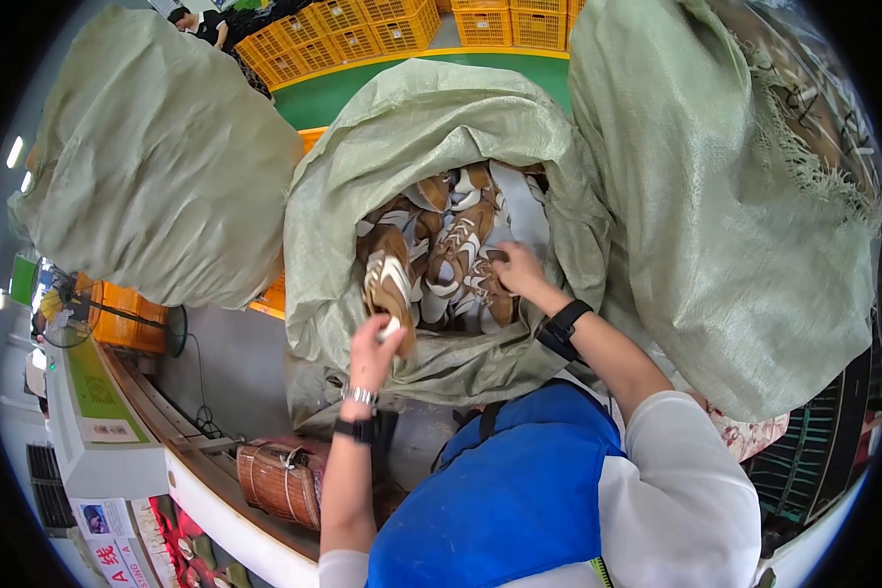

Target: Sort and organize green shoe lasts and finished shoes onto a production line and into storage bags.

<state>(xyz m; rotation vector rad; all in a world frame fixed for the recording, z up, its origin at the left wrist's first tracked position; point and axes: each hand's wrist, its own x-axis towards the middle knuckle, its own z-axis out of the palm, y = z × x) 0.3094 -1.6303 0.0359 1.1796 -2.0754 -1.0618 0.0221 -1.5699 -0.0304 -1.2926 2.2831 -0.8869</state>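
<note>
An open pale-green woven sack [412, 108] stands in front of me, filled with brown shoes that have white stripes. My left hand [370, 355] is closed round the heel end of one brown-and-white sneaker [389, 279], lifted at the sack's near left rim with its toe pointing away from me. Inside the opening, at the right, my right hand [519, 269] has its fingers curled on the edge of another brown-and-white sneaker [490, 282]; its fingertips are partly hidden. Between the two hands a laced sneaker [459, 235] lies on the pile.
Full woven sacks flank the open one, one at the left [157, 167] and one at the right [715, 206]. Yellow crates [338, 34] are stacked beyond a green floor strip [314, 96]. At the lower left are a brown bundle [279, 480] and a fan [69, 309]. A person [201, 26] is far left.
</note>
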